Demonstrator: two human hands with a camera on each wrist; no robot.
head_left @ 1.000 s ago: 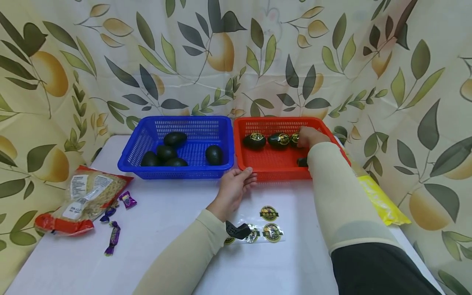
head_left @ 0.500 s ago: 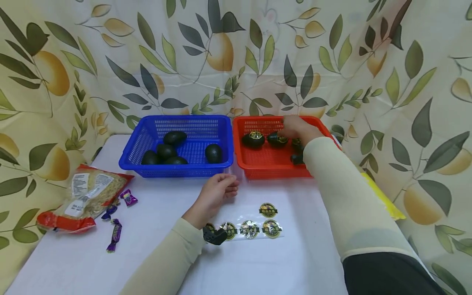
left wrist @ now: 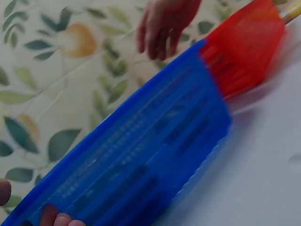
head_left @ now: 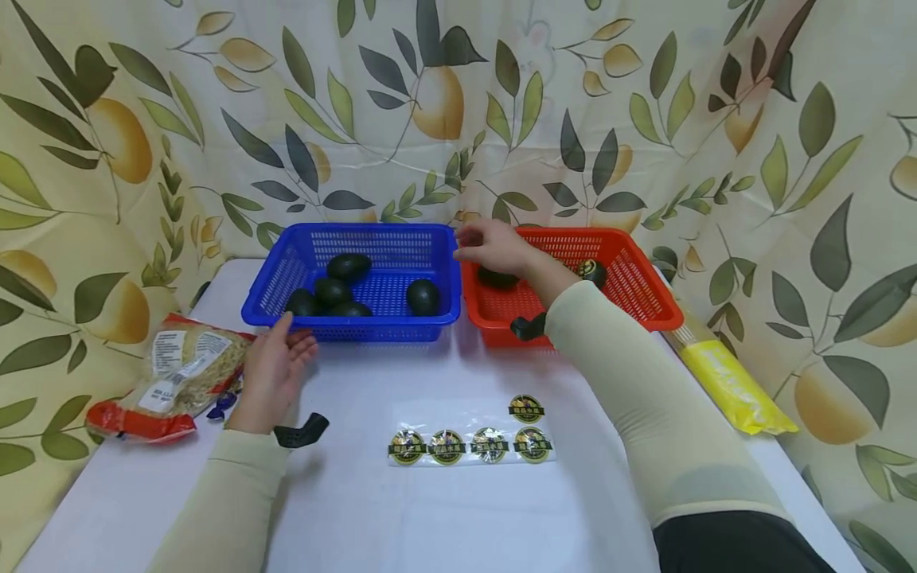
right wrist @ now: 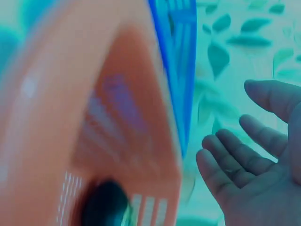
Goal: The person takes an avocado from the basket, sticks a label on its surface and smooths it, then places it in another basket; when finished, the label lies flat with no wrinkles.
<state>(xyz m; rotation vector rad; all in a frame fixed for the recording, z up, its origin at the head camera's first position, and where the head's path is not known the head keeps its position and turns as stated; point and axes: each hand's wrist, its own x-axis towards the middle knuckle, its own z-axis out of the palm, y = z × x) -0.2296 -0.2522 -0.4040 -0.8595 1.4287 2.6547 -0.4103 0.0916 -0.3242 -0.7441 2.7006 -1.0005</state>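
My left hand (head_left: 275, 374) is at the front left corner of the blue basket (head_left: 358, 329), fingers extended and thumb up at the rim. In the left wrist view, its fingertips (left wrist: 62, 219) overlap the basket's wall. Several dark avocados (head_left: 423, 298) lie in that basket. My right hand (head_left: 497, 248) hovers over the left end of the red basket (head_left: 645, 306), near where both baskets meet. It holds nothing; the right wrist view shows its fingers loosely spread. An avocado with a gold label (head_left: 591, 272) shows in the red basket, and my right arm hides part of the inside.
A clear sheet with round black-and-gold stickers (head_left: 490, 446) lies mid-table. At left are a red-and-clear bag of grain-like food (head_left: 189, 370) and purple-wrapped candy (head_left: 222, 406). A yellow packet (head_left: 731, 386) lies at right. A patterned curtain (head_left: 458, 111) hangs behind.
My left hand has moved from in front of the red basket leftward to the blue basket's front corner. My right hand has moved left across the red basket.
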